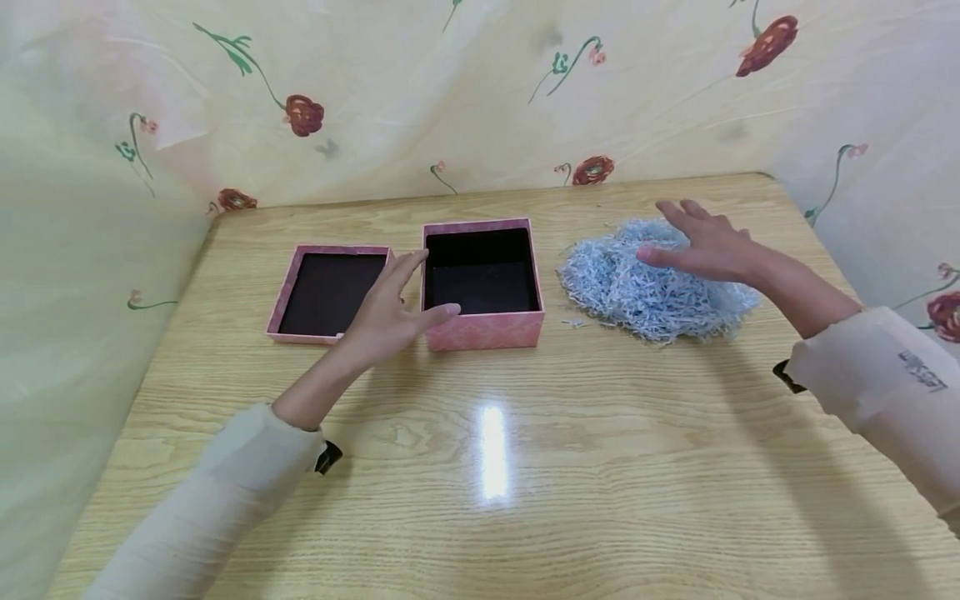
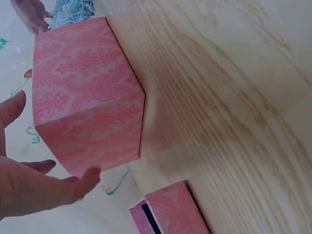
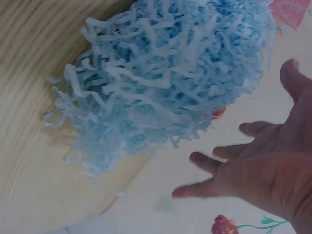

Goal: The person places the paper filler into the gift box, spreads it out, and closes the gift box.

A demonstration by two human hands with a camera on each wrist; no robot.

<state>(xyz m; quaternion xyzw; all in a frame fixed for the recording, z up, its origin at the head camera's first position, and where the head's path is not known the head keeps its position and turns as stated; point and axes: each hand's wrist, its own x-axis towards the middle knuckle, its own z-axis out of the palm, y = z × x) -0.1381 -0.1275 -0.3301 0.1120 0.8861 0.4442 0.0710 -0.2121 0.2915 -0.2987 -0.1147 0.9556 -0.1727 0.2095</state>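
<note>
An open pink patterned box with a dark inside stands mid-table. Its pink lid lies upturned just to its left. My left hand hovers open at the box's front left corner, fingers spread, holding nothing. To the right lies a heap of pale blue shredded paper. My right hand floats open just above that heap, fingers spread, nothing in it.
The wooden table is walled by a cream cloth with red flowers at the back and both sides. A few loose paper shreds lie between box and heap.
</note>
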